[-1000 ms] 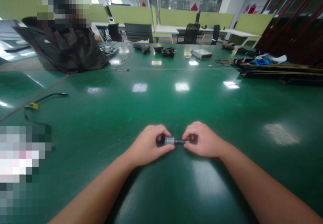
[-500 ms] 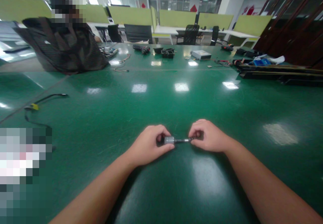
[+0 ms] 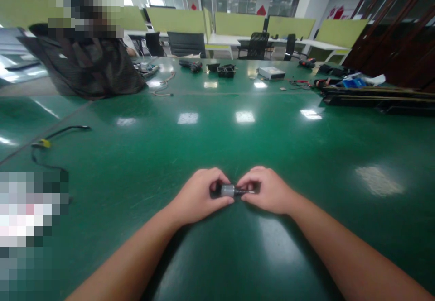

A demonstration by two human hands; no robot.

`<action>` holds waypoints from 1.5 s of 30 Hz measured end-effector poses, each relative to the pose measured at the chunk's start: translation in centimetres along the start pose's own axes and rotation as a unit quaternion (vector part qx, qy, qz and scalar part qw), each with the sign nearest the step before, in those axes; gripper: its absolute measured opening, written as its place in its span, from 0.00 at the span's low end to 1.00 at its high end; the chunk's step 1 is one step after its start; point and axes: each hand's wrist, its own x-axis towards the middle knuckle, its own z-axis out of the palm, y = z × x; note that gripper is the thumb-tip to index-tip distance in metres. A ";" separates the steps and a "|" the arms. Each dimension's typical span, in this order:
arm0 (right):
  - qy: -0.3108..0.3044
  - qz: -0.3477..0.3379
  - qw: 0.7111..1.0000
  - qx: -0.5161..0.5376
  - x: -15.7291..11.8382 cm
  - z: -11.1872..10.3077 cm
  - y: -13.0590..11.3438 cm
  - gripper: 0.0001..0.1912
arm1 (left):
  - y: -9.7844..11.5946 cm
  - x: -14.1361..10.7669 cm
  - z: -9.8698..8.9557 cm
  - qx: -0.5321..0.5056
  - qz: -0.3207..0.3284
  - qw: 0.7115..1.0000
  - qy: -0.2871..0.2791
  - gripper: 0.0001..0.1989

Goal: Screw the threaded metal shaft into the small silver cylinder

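Observation:
Low over the green table (image 3: 210, 147), my left hand (image 3: 200, 197) is closed around a small grey metal cylinder (image 3: 227, 190) with a dark back end. From its right side juts a thin metal shaft (image 3: 250, 192), lying roughly level and pointing right. Thumb and fingertips of my right hand (image 3: 267, 190) pinch a small dark ribbed piece (image 3: 239, 192) around the shaft, close against the cylinder. Fingers partly cover that piece, so whether it is a spring, a screw thread or a sleeve cannot be made out.
A large dark bag (image 3: 98, 70) stands at the back left, with a person partly behind it. A black cable (image 3: 64, 131) with a yellow tag lies at the left. Along the far edge are a power drill (image 3: 192, 65), black parts (image 3: 226, 70), a silver box (image 3: 271, 73) and black strips (image 3: 374, 97).
My right hand has moved left along the shaft, from its far end to beside the cylinder. The shaft's tip now shows within the right hand's grip. My left hand has stayed still.

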 end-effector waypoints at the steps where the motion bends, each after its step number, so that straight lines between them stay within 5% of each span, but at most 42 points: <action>1: -0.001 0.000 1.000 -0.004 0.0 -0.1 0.0 0.11 | 0.0 0.0 0.0 0.000 0.001 1.000 -0.001 0.13; 45: -0.009 -0.062 0.996 -0.065 -0.4 -0.7 0.6 0.04 | 0.5 0.2 -0.3 -0.004 -0.006 1.000 -0.011 0.12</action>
